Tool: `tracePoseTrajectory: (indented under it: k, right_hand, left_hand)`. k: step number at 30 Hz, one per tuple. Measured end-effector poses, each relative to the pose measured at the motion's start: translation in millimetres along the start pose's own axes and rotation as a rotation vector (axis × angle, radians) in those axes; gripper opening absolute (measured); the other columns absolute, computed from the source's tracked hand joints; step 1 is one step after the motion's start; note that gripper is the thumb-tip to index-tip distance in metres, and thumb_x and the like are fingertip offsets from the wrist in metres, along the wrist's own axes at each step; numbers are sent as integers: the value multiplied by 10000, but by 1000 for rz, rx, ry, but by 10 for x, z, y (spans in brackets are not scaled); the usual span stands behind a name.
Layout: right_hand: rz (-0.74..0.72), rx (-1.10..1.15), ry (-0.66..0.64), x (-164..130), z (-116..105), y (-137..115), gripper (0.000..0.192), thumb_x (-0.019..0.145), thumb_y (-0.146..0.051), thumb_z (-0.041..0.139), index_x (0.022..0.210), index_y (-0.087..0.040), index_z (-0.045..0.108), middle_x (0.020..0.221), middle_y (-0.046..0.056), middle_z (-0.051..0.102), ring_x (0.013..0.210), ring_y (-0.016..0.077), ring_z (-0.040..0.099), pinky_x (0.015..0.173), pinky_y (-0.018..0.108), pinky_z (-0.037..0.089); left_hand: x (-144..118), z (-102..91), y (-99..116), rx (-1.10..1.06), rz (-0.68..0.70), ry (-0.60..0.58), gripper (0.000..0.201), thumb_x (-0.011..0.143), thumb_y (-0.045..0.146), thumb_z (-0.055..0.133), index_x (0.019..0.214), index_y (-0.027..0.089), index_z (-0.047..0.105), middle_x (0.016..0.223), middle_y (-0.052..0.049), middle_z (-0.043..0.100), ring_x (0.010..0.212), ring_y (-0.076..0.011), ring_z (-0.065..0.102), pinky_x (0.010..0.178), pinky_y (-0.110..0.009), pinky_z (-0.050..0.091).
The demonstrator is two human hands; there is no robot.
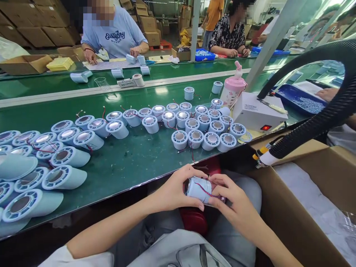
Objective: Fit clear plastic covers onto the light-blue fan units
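Grey clothing (172, 246), cut off at bottom. Above it, left hand (174, 190) and right hand (235, 198) grip blue cylinder (198, 190) between them; end at right hand partly hidden, hard to read.

A pale, greyish-white sleeve (83, 258), loose and softly creased, ends near the elbow on the left arm (116, 222) of the worker whose head camera I follow from afar. Below it the forearm is bare, as is the right arm (268, 237); the left hand (178, 189) and right hand (236, 198) are bare too, with slender fingers. Nearest me, a light grey garment (172, 248) gathers in broad folds over the lap; dark lines mark its right side, though I cannot tell print from crease. Grey trousers (236, 230) look paler to me at right, darker at left.
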State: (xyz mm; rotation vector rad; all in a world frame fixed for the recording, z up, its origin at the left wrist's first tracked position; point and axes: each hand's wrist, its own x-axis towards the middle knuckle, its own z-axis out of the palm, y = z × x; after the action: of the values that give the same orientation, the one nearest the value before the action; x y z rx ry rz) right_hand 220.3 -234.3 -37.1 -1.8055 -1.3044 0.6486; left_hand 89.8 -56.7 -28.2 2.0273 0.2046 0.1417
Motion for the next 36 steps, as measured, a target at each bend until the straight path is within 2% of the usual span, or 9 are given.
tracePoseTrajectory:
  k: [6,10,12,15,18,22,25,33,36]
  right_hand:
    - [201,423,96,43,-64,72,338,848,-404,647,592,-183,644,990,90,641,912,214,624,734,287,524]
    - [268,695,113,40,-100,144,302,796,-433,719,614,-195,683,1058,104,693,1049,267,635,726,308,569]
    - [170,628,89,-1,-109,156,158,760,-374,771,788,-223,735,1205,102,670,1133,289,617,834,369,569]
    - [-47,287,63,-89,-111,153,350,745,-231,793,1078,-264,690,1351,96,594,1236,290,558,1004,435,490]
    - [-158,110,56,-159,-117,155,355,806,-194,733,1134,-279,628,1370,77,582,1229,249,569,1012,386,493]
    - [-121,137,22,-201,-150,162,425,822,-241,729,1210,-309,571,1367,48,583,1190,221,595,984,331,521]
    - [-64,214,-9,-215,-168,150,480,834,-259,721,1269,-337,532,1372,29,573,1199,212,587,972,310,535]
    - [-46,278,19,-231,-140,153,486,813,-248,750,1233,-382,544,1368,-12,569,1243,200,549,1004,288,511]
    - [0,328,10,-242,-142,153,476,804,-250,760,1213,-382,554,1365,-17,567,1219,201,568,992,289,519]
  left_hand:
    - [12,125,-140,-112,78,-77,683,574,360,877,1211,280,645,1300,-106,540,1227,-302,499,1061,-439,381]
    - [-10,153,-106,-399,-91,-157,697,650,287,832,1293,250,567,1255,-101,608,1118,-271,596,933,-390,499]
    - [-20,164,-91,-557,-173,-132,682,657,267,826,1283,224,559,1243,-102,608,1066,-242,619,894,-357,521]
    - [-32,167,-82,-727,-257,-112,683,666,280,822,1285,222,539,1171,-93,631,944,-204,648,800,-337,554]
    - [-47,145,-68,-704,-249,-162,708,673,320,820,1314,253,526,1157,-89,640,910,-206,654,750,-335,564]
    - [-68,100,-32,-524,-111,-149,769,625,281,855,1328,285,545,1296,-82,599,1130,-258,605,965,-378,493]
    - [-78,86,-11,-464,-54,-137,798,609,237,864,1337,295,541,1342,-80,576,1204,-275,569,1020,-391,461]
    - [-73,89,23,-534,-135,-215,754,695,240,812,1374,293,489,1321,-91,581,1088,-236,642,907,-345,539]
    - [-73,80,35,-475,-104,-202,791,670,247,830,1380,287,484,1312,-97,584,1092,-251,637,905,-356,539]
